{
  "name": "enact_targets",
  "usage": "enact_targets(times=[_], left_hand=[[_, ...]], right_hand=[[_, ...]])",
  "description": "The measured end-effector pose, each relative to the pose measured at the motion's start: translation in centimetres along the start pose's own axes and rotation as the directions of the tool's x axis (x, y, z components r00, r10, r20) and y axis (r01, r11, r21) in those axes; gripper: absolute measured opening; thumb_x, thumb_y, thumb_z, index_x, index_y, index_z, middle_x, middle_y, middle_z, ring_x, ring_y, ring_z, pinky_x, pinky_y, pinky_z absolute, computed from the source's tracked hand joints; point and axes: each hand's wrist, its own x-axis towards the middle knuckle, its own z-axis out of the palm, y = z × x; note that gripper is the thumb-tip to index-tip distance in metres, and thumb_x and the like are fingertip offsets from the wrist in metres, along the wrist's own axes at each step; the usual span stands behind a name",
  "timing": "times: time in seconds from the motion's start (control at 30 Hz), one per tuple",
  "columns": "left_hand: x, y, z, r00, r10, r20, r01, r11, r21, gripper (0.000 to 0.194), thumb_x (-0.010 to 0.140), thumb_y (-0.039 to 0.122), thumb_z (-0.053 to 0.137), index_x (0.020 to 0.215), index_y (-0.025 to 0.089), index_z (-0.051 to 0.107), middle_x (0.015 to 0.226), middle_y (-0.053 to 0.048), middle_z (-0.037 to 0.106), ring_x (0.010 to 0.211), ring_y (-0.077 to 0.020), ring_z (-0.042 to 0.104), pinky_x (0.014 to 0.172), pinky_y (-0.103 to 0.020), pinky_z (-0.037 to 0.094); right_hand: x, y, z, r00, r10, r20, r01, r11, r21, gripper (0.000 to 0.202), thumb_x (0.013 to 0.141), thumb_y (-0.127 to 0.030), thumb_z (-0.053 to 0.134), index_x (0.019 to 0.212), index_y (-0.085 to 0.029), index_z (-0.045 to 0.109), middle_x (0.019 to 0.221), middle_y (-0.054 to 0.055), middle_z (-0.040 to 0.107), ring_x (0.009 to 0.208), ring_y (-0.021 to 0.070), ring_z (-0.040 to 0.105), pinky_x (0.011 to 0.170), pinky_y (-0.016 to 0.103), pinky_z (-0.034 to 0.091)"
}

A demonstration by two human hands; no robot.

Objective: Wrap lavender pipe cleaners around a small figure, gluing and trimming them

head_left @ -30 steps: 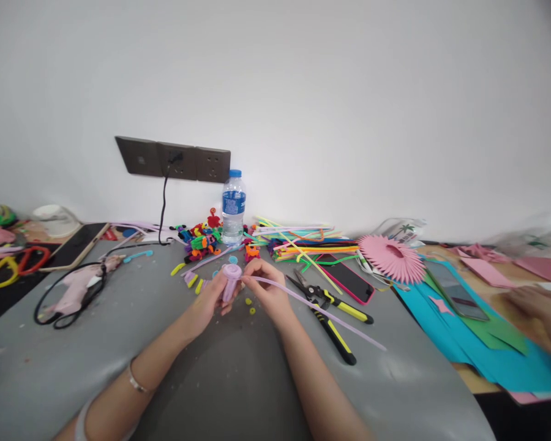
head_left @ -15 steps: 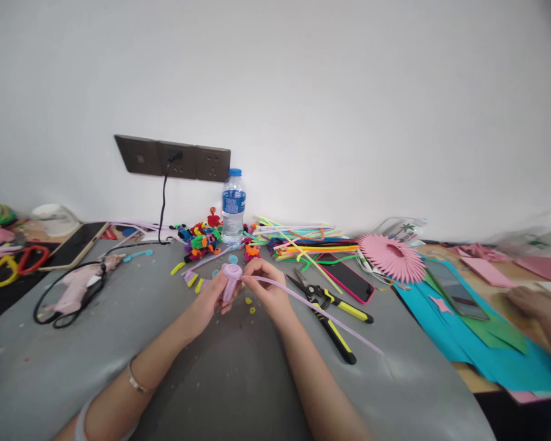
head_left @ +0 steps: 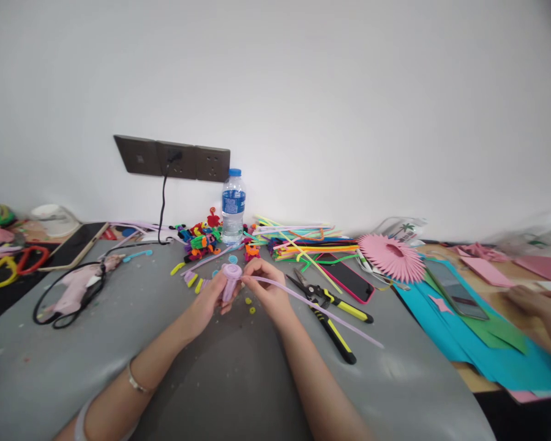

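My left hand (head_left: 210,298) grips a small lilac mushroom-shaped piece (head_left: 231,278), wound from pipe cleaner, above the grey table (head_left: 96,343). My right hand (head_left: 267,288) pinches a long lilac pipe cleaner (head_left: 321,311) right beside the piece's cap. The pipe cleaner's free end trails down to the right, over the yellow-and-black pliers (head_left: 330,312). Small yellow and blue bits (head_left: 249,305) lie on the table under my hands.
A water bottle (head_left: 233,207), a heap of coloured pipe cleaners (head_left: 303,242) and small bright figures (head_left: 201,239) line the wall. A pink-cased phone (head_left: 348,277), a pink paper fan (head_left: 391,256), blue and green sheets (head_left: 487,349) and another person's hand (head_left: 539,306) are right. A glue gun (head_left: 76,286) lies left.
Almost nothing has changed: both hands stay at the lilac piece. The other person's hand at the far right shifted slightly.
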Motion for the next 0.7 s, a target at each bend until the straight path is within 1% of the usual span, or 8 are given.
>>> enact_targets(times=[0.1, 0.27, 0.43, 0.57, 0.7], left_hand=[[-0.03, 0.16, 0.09, 1.0, -0.001, 0.01, 0.001, 1.0, 0.008, 0.059, 0.08, 0.078, 0.052, 0.078, 0.019, 0.052, 0.067, 0.004, 0.044, 0.054, -0.0093, 0.035, 0.048, -0.022, 0.036], [-0.11, 0.35, 0.24, 1.0, -0.002, -0.003, 0.002, 1.0, 0.006, 0.058, 0.081, 0.077, 0.052, 0.079, 0.018, 0.053, 0.068, 0.004, 0.045, 0.054, -0.0094, 0.035, 0.048, -0.022, 0.035], [-0.03, 0.45, 0.24, 1.0, -0.014, 0.007, 0.014, 1.0, -0.003, 0.061, 0.077, 0.079, 0.054, 0.079, 0.018, 0.052, 0.068, 0.004, 0.045, 0.054, -0.009, 0.035, 0.048, -0.022, 0.035], [-0.11, 0.52, 0.23, 1.0, -0.003, 0.0, 0.003, 1.0, 0.015, 0.059, 0.079, 0.077, 0.053, 0.079, 0.018, 0.053, 0.068, 0.004, 0.046, 0.055, -0.0094, 0.037, 0.049, -0.022, 0.037], [-0.18, 0.52, 0.21, 1.0, -0.002, 0.004, 0.002, 1.0, 0.012, 0.059, 0.079, 0.077, 0.054, 0.078, 0.018, 0.052, 0.067, 0.004, 0.045, 0.054, -0.0089, 0.036, 0.048, -0.022, 0.036]], right_hand=[[0.0, 0.0, -0.01, 1.0, -0.001, 0.004, 0.001, 1.0, 0.01, 0.021, 0.079, -0.038, 0.072, 0.072, -0.022, 0.06, 0.067, -0.001, 0.058, 0.059, 0.014, 0.054, 0.056, 0.025, 0.045], [-0.01, 0.15, -0.05, 1.0, -0.008, 0.001, 0.008, 1.0, 0.01, 0.023, 0.079, -0.039, 0.072, 0.072, -0.021, 0.06, 0.066, -0.001, 0.058, 0.059, 0.014, 0.054, 0.056, 0.025, 0.045], [-0.04, 0.23, -0.02, 1.0, -0.018, 0.002, 0.018, 1.0, 0.012, 0.021, 0.08, -0.036, 0.072, 0.072, -0.02, 0.06, 0.066, -0.002, 0.058, 0.06, 0.0135, 0.054, 0.057, 0.024, 0.045], [0.0, 0.27, -0.06, 1.0, -0.021, 0.008, 0.021, 1.0, 0.02, 0.02, 0.08, -0.035, 0.071, 0.072, -0.02, 0.06, 0.066, -0.002, 0.057, 0.059, 0.0127, 0.053, 0.056, 0.023, 0.044], [0.01, 0.34, -0.12, 1.0, -0.019, 0.01, 0.019, 1.0, 0.021, 0.018, 0.079, -0.033, 0.071, 0.072, -0.019, 0.061, 0.066, -0.002, 0.057, 0.06, 0.0127, 0.053, 0.057, 0.023, 0.043]])
